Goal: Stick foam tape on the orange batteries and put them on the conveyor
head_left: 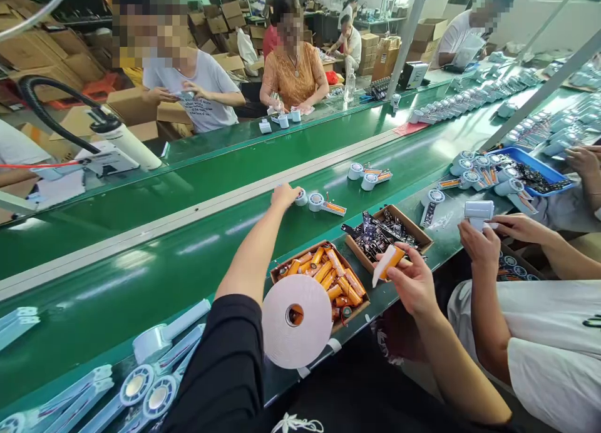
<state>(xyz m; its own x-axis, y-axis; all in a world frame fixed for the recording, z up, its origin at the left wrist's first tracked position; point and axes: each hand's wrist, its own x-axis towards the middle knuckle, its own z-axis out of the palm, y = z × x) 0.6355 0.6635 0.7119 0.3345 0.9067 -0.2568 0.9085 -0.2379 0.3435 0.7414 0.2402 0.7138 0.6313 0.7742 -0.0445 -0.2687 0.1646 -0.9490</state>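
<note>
My left arm reaches across the green conveyor belt (220, 226). There, my left hand (284, 197) is closed on a light-blue handheld fan (301, 198), whose round head shows past my fingers; the rest is hidden. Just right of it lies another fan (328, 204) with an orange cell in its open handle. Near the belt's edge my right hand (413, 276) pinches an orange battery (394, 258) with a white strip along one side. Below my hands are a carton of orange batteries (350, 287) and a large white tape roll (277, 323) resting against it.
A carton of black circuit boards (387, 229) stands beside the batteries. Two more fans (370, 178) lie farther along the belt. Fan housings (141, 386) are piled at lower left. At right a co-worker's hands (483, 242) hold a fan part, near a blue tray (539, 167).
</note>
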